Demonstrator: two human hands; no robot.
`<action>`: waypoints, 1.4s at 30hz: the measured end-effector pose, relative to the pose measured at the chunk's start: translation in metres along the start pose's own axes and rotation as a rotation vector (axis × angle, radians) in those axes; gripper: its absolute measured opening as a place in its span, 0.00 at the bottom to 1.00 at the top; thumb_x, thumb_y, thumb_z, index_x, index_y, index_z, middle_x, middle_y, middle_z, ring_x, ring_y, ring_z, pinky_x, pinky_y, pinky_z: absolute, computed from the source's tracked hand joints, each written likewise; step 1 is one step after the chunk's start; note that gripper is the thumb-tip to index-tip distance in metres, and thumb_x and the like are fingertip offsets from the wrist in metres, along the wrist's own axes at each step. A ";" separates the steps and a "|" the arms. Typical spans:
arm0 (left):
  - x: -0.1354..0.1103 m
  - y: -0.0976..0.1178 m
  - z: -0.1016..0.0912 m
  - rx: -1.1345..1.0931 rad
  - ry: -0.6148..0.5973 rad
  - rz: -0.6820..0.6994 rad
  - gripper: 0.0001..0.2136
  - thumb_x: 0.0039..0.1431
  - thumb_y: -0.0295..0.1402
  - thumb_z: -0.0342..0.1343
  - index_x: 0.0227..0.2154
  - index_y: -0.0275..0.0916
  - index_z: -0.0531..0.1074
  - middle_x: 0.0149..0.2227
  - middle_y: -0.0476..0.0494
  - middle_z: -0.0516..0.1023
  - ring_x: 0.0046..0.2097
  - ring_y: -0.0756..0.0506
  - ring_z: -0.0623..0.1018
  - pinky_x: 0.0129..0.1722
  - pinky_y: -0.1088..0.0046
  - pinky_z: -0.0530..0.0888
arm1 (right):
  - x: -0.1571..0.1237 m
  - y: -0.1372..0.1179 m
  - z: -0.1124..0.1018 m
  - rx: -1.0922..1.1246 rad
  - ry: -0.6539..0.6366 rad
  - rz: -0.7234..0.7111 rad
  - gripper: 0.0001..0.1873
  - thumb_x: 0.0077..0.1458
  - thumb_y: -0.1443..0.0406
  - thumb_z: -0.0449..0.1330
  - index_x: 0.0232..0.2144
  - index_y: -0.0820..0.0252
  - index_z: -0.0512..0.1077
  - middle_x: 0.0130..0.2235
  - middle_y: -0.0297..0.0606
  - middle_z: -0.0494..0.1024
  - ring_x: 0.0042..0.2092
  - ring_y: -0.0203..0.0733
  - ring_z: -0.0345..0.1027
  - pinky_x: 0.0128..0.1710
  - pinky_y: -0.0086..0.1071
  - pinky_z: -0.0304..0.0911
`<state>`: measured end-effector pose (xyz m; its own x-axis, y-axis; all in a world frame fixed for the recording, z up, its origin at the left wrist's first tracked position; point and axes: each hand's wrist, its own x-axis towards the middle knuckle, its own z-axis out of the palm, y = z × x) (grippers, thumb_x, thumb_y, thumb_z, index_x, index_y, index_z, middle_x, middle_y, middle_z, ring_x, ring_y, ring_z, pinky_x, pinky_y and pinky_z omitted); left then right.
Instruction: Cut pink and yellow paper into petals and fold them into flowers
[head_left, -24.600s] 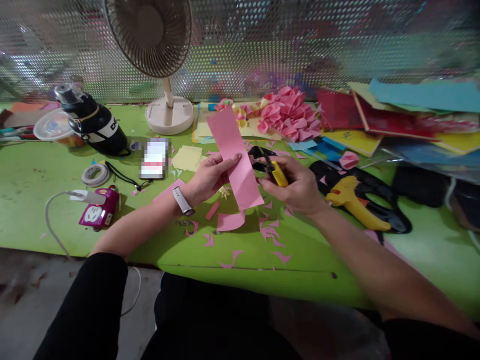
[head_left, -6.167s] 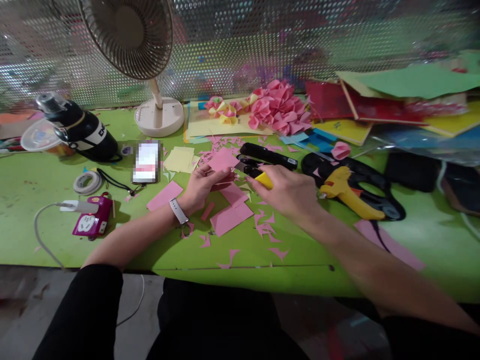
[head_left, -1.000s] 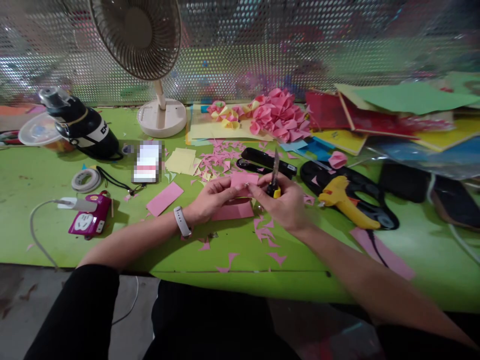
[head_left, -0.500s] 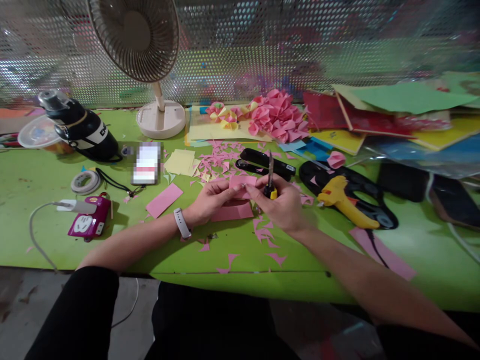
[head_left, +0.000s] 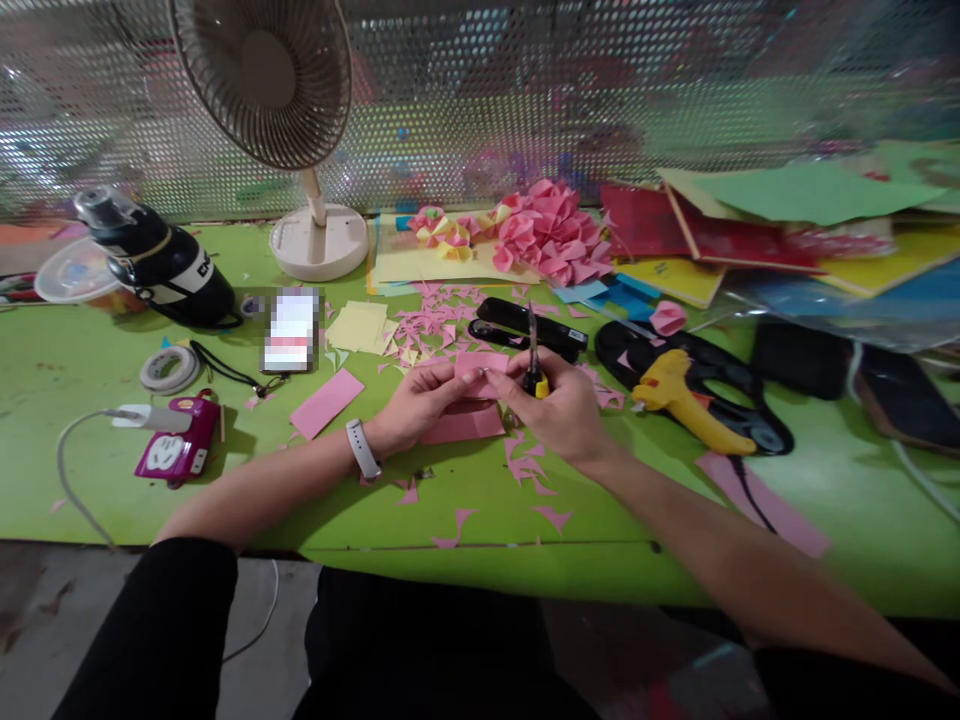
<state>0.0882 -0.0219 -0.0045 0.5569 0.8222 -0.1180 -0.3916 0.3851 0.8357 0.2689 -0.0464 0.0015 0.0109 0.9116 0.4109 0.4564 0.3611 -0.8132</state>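
Both hands meet over the middle of the green table [head_left: 645, 520]. My left hand [head_left: 411, 405], with a pale watch band at the wrist, pinches a small piece of pink paper [head_left: 480, 362] between thumb and fingers. Thumb to thumb with it, my right hand [head_left: 562, 410] pinches the same paper at its right side. Scissors [head_left: 534, 350] with a black and yellow handle are tucked in my right hand, blades pointing up and away; most of the handle is hidden. Under the hands lies a larger pink paper strip [head_left: 465, 425].
Pink scraps [head_left: 431, 325] litter the middle. Behind them are a black stapler [head_left: 529, 325] and pink folded paper pieces [head_left: 551, 235]. A yellow glue gun [head_left: 690, 405] lies right. Left are a phone [head_left: 291, 332], tape roll [head_left: 171, 368], purple power adapter [head_left: 180, 440], bottle [head_left: 161, 265] and fan [head_left: 319, 245].
The view has shifted very slightly. Both hands keep the pink paper pinched in the same place, and the scissors stay in my right hand.
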 end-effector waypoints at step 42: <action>-0.004 0.019 0.004 0.222 -0.124 -0.171 0.20 0.48 0.39 0.71 0.41 0.31 0.77 0.41 0.34 0.84 0.40 0.45 0.84 0.40 0.69 0.80 | 0.014 -0.017 -0.023 0.076 -0.027 0.069 0.16 0.51 0.53 0.69 0.23 0.54 0.71 0.20 0.29 0.68 0.20 0.34 0.59 0.19 0.31 0.58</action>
<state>0.0815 -0.0198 0.0139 0.6913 0.6907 -0.2122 -0.1225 0.4014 0.9077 0.2821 -0.0446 0.0302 0.0160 0.9394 0.3424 0.3868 0.3100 -0.8685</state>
